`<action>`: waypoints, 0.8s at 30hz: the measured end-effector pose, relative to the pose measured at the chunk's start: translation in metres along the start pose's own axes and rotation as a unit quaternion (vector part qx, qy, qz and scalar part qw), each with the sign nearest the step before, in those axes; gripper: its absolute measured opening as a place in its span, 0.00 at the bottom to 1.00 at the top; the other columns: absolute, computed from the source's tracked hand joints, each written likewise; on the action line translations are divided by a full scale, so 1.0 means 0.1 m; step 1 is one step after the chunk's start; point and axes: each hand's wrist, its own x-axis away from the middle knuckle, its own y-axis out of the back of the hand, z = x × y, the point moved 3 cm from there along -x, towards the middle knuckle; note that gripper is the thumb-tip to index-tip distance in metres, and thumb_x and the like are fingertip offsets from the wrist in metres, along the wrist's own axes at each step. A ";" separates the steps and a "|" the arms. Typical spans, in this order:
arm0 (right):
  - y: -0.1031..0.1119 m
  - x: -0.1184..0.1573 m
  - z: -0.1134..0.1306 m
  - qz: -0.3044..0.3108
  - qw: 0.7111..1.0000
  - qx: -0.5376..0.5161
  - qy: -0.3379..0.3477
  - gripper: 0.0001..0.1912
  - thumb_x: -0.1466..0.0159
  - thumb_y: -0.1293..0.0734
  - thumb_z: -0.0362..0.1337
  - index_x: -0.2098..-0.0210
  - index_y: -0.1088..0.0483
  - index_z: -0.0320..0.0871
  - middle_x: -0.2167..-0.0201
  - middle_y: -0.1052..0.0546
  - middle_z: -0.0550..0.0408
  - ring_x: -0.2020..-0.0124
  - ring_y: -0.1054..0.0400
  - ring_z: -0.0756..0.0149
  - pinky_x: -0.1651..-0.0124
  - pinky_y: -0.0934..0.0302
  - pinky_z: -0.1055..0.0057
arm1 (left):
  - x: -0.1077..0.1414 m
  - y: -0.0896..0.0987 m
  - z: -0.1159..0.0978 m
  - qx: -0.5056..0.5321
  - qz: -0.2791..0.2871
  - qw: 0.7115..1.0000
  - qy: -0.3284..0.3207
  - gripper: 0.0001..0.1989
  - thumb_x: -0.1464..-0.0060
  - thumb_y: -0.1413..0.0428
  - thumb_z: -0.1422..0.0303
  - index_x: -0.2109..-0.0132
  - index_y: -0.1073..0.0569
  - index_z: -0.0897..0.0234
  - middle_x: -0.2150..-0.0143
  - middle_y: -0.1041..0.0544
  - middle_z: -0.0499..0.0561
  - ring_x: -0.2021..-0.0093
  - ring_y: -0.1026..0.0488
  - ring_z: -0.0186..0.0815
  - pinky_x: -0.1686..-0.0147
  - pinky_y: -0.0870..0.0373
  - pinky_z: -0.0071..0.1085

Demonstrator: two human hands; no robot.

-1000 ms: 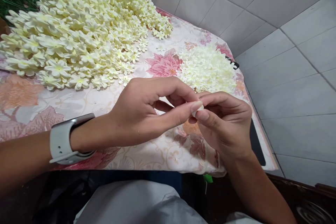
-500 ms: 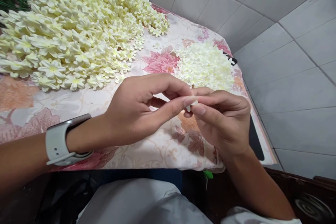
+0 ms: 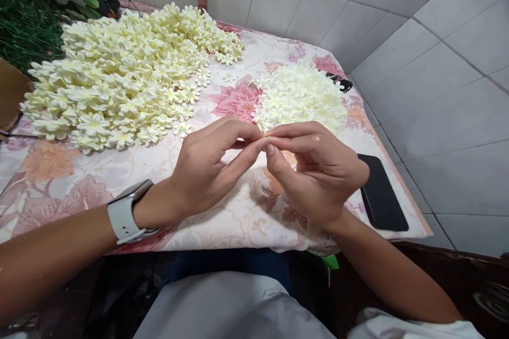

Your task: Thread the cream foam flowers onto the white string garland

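Observation:
My left hand [image 3: 217, 164], with a pale watch on its wrist, and my right hand [image 3: 314, 169] meet at the fingertips above the table's front part. Both pinch one small white flower piece [image 3: 261, 128], mostly hidden by the fingers. Behind my right hand lies a smaller pile of thin white flowers [image 3: 300, 96]. A large heap of cream-yellow flowers [image 3: 119, 74] covers the back left of the table.
The floral tablecloth [image 3: 222, 228] lies under everything. A black phone [image 3: 384, 193] rests at the right edge. Green stems [image 3: 27, 26] and dark floral fabric are at the back left. A black object [image 3: 344, 85] lies near the tiled wall.
Both hands have shifted a little left in view, their fingertips now closer together around the white piece. The view has moved, showing more of the phone and the green stems.

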 end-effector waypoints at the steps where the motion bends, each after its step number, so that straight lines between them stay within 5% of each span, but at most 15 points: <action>1: 0.00 0.00 -0.01 -0.007 1.000 -0.005 -0.009 0.11 0.36 0.23 0.24 0.61 0.18 0.46 0.61 0.14 0.53 0.59 0.17 0.62 0.56 0.21 0.62 | 0.00 -0.01 0.01 -0.006 -0.002 1.000 0.004 0.02 0.31 0.37 0.74 0.57 0.21 0.66 0.62 0.15 0.50 0.62 0.18 0.28 0.59 0.21 0.22; 10: 0.00 -0.03 -0.10 -0.053 0.992 -0.077 -0.090 0.09 0.37 0.24 0.24 0.65 0.20 0.46 0.64 0.16 0.57 0.63 0.20 0.69 0.61 0.22 0.72 | -0.01 -0.08 0.12 0.041 0.028 0.997 0.053 0.04 0.30 0.40 0.71 0.57 0.27 0.64 0.62 0.21 0.48 0.63 0.22 0.27 0.61 0.24 0.22; 18: 0.00 0.01 -0.07 -0.021 1.000 0.010 0.009 0.09 0.34 0.24 0.26 0.59 0.19 0.47 0.61 0.14 0.53 0.59 0.17 0.62 0.55 0.21 0.61 | 0.06 -0.09 0.16 0.091 0.035 0.993 0.067 0.14 0.32 0.34 0.64 0.44 0.21 0.66 0.50 0.13 0.56 0.54 0.13 0.33 0.54 0.18 0.23; 24: -0.02 -0.01 -0.03 -0.014 0.998 0.027 0.055 0.11 0.35 0.24 0.25 0.58 0.18 0.46 0.61 0.13 0.52 0.59 0.16 0.62 0.54 0.20 0.63 | 0.04 -0.07 0.19 0.074 -0.020 0.997 0.024 0.04 0.34 0.34 0.69 0.53 0.15 0.64 0.59 0.10 0.51 0.63 0.14 0.32 0.61 0.20 0.24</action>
